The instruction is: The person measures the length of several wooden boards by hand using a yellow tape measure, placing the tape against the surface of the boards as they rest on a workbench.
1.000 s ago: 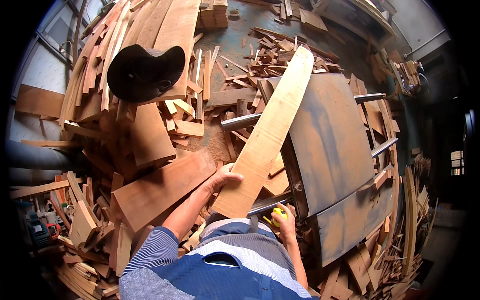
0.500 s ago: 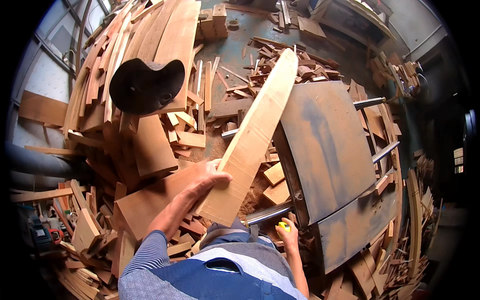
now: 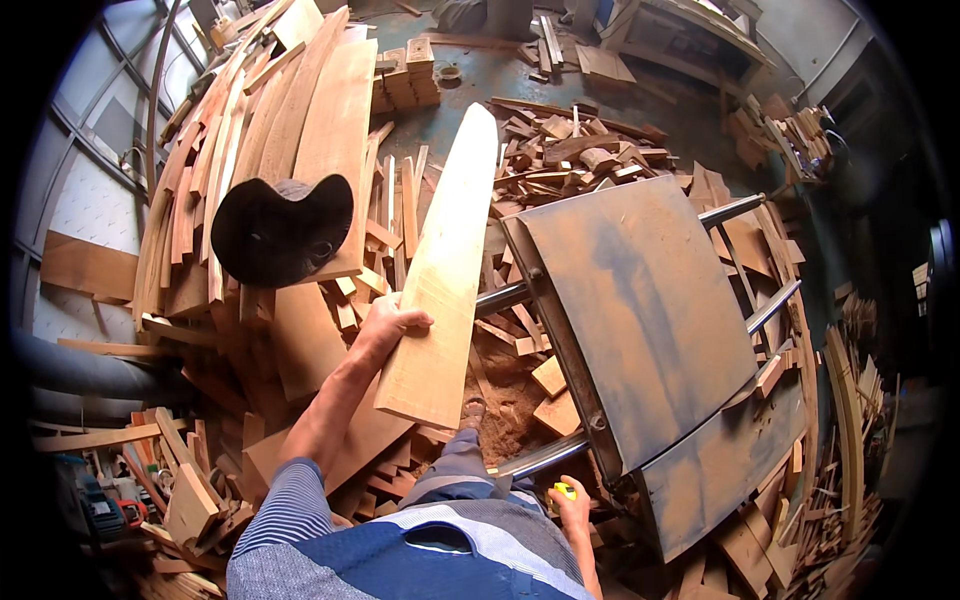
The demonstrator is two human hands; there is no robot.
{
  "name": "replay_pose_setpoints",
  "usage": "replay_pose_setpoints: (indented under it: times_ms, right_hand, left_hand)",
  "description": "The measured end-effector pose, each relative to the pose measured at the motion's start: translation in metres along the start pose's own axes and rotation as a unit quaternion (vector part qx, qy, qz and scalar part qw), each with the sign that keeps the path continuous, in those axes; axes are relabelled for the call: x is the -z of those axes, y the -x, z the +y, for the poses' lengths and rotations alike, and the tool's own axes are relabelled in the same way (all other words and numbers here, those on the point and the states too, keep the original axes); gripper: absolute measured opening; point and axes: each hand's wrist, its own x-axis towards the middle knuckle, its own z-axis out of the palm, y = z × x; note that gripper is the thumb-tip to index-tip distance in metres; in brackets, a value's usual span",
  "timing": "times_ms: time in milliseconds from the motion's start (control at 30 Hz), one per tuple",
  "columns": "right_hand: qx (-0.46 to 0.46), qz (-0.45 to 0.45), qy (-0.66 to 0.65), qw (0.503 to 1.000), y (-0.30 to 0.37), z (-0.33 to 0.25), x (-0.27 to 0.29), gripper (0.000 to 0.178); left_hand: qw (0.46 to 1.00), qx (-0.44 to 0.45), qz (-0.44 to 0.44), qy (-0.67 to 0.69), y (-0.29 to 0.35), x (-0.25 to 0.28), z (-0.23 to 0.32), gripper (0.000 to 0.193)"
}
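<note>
Holding on, each of my hands has its own thing, and the big metal table (image 3: pixel 650 330) sits to the right of them both. Left of the table's left edge is the long pale board (image 3: pixel 446 260), pinched on its left side near the close end by my left hand (image 3: pixel 384 325), the nearer hand, so most of it points away from me and leans a bit right. Down by the table's near left corner, my right hand (image 3: pixel 573 509) is wrapped around a small yellow thing (image 3: pixel 565 489), apart from the board.
</note>
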Motion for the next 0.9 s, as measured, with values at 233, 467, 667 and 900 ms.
replay_pose_setpoints:
  times_ms: [233, 467, 667, 900]
  right_hand:
    - [0.025, 0.039, -0.008, 0.999, -0.012, -0.007, 0.002, 0.054]
    - [-0.002, 0.058, -0.050, 0.997, 0.005, -0.019, 0.001, 0.052]
    - [0.027, 0.098, -0.035, 0.994, 0.015, -0.003, -0.009, 0.054]
    - [0.031, 0.141, -0.109, 0.983, 0.037, 0.052, 0.003, 0.052]
  left_hand:
    - [0.997, -0.056, 0.044, 0.018, -0.106, 0.020, 0.009, 0.041]
    - [0.843, -0.166, 0.137, -0.493, -0.188, 0.011, 0.039, 0.085]
    - [0.813, -0.305, 0.037, -0.494, -0.121, -0.065, -0.064, 0.063]
    - [0.820, -0.341, -0.167, -0.428, -0.041, -0.140, -0.146, 0.059]
